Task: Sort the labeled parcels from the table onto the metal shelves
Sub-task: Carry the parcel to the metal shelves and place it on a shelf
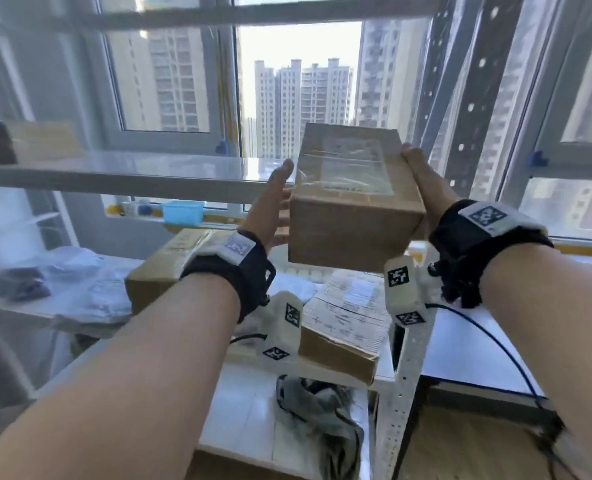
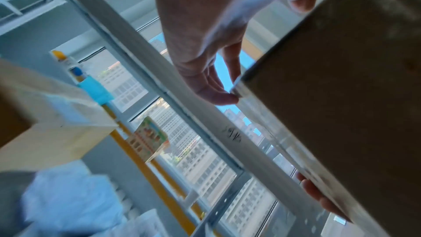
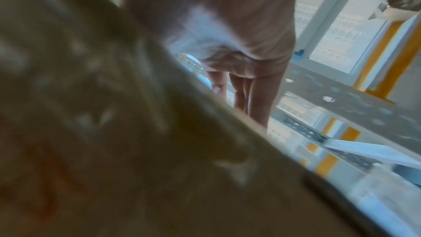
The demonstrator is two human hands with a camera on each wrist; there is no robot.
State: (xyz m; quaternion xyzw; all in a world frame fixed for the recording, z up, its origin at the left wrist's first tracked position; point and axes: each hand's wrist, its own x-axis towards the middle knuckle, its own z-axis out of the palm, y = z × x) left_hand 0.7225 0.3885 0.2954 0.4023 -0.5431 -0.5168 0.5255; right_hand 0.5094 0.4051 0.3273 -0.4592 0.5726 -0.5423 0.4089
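A brown cardboard parcel [image 1: 353, 216] with a clear-taped label on top hangs in the air between both hands, in front of the white upper metal shelf [image 1: 114, 168]. My left hand [image 1: 274, 206] lies against its left side, fingers nearly straight and fingertips [image 2: 227, 96] touching the taped edge. My right hand [image 1: 422, 181] holds the right side with the thumb on the top edge; its fingers [image 2: 318, 195] reach around the parcel's far edge. The parcel fills the right of the left wrist view [image 2: 341, 96] and most of the blurred right wrist view [image 3: 114, 132].
On the lower shelf lie a large box [image 1: 159, 268] and a flatter labelled box [image 1: 343, 327]. A perforated shelf upright [image 1: 461, 133] rises just right of the parcel. Plastic-bagged parcels [image 1: 90, 299] lie at left, a grey cloth [image 1: 322, 410] below, a box [image 1: 41, 140] on the upper shelf's left.
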